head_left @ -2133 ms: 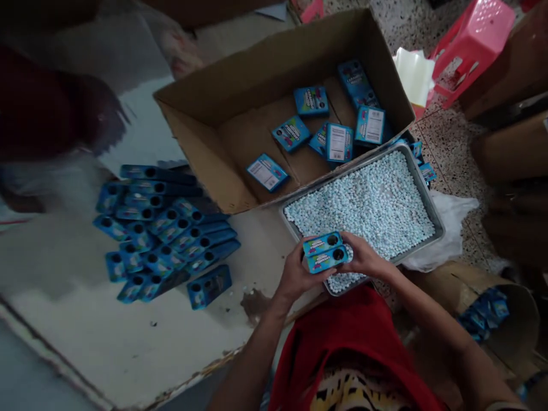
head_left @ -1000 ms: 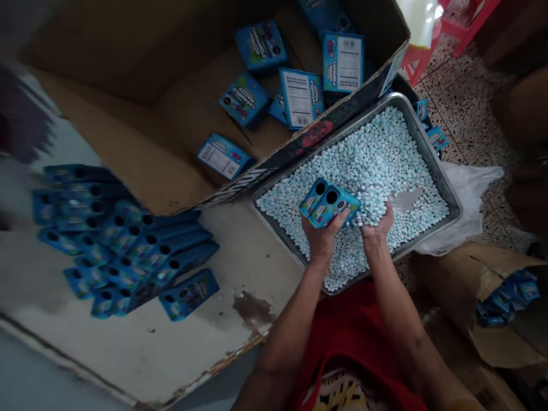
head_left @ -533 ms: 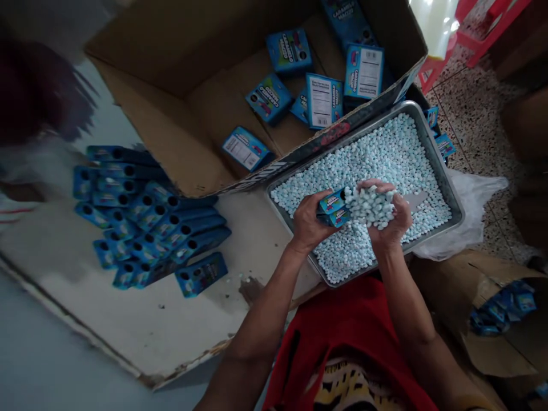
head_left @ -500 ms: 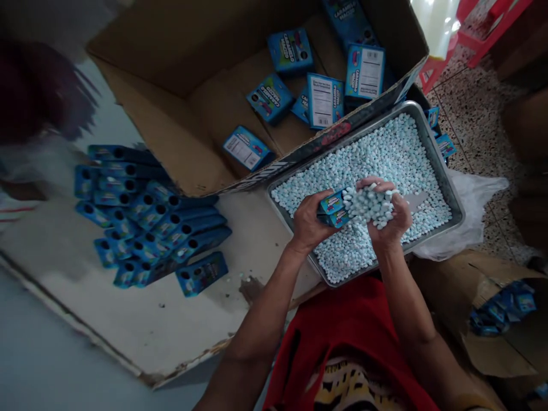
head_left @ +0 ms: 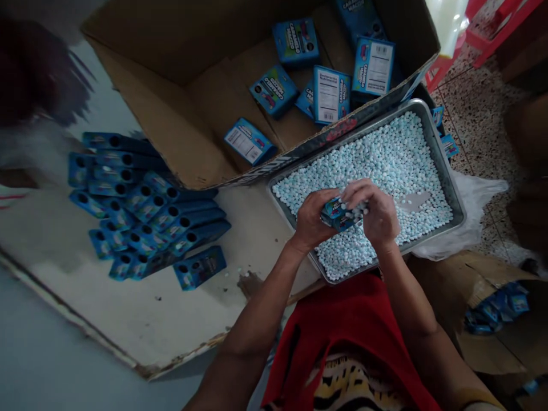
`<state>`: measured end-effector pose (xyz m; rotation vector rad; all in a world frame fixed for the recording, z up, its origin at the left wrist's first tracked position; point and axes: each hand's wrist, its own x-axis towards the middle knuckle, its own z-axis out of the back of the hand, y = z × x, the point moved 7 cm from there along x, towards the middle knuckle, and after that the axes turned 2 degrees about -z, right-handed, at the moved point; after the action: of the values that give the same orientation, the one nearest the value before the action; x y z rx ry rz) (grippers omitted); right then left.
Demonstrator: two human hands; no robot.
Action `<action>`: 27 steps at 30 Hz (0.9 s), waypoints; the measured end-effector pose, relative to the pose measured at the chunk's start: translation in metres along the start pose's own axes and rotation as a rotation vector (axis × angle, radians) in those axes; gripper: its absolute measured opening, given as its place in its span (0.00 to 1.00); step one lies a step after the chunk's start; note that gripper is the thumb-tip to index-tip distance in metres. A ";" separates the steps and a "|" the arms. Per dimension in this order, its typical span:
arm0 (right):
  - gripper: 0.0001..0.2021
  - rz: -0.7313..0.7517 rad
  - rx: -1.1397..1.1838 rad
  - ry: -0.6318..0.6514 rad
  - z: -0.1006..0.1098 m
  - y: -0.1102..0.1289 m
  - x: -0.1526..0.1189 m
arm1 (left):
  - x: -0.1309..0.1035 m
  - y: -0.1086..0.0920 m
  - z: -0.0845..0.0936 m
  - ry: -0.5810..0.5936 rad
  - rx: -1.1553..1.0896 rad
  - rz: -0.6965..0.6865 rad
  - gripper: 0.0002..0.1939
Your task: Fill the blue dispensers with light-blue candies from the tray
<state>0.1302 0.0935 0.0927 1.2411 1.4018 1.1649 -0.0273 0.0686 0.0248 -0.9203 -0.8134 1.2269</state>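
My left hand point(head_left: 311, 221) is wrapped round a pair of small blue candy boxes point(head_left: 335, 213), held side by side over the tray. Curled and tipped toward these boxes, my right hand point(head_left: 379, 214) has pale candies point(head_left: 357, 212) spilling from beneath its fingers at the box ends. Its palm is turned away, so how many candies it still holds is hidden. Below both hands lies a metal tray point(head_left: 459, 211) filled with small white and light-blue candies point(head_left: 381, 149).
A large open cardboard box point(head_left: 141, 108) behind the tray contains several blue boxes point(head_left: 274, 91). Many blue boxes with round holes point(head_left: 149, 211) are stacked on the table point(head_left: 188, 319) at left. A clear plastic bag point(head_left: 475, 200) and another carton point(head_left: 466, 279) are at right.
My right hand has turned over from palm-up, with a heap of candies, to tipped against the boxes, and the heap has shrunk. My left hand keeps its hold on the boxes.
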 end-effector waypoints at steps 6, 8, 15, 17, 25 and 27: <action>0.28 -0.038 -0.036 0.205 0.001 0.000 -0.035 | 0.000 0.017 0.020 -0.092 -0.081 0.080 0.36; 0.34 -0.059 -0.161 0.093 0.032 -0.013 -0.030 | 0.000 0.029 0.030 -0.143 -0.094 0.096 0.40; 0.38 0.006 -1.043 -0.060 0.133 -0.089 0.077 | 0.006 0.077 0.019 -0.153 -0.391 0.228 0.48; 0.36 -0.022 -1.109 0.020 0.126 -0.108 0.089 | 0.009 0.083 0.004 -0.117 -0.455 0.263 0.51; 0.22 -0.105 -0.504 -0.234 0.089 -0.118 0.024 | 0.015 0.068 -0.066 0.134 -0.410 0.122 0.55; 0.17 -0.258 -0.226 -0.345 0.094 -0.128 0.013 | 0.013 0.048 -0.070 0.227 -0.378 0.030 0.51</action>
<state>0.2028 0.1079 -0.0482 1.0103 1.1005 0.8573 0.0179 0.0760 -0.0476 -1.3558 -0.8648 0.9869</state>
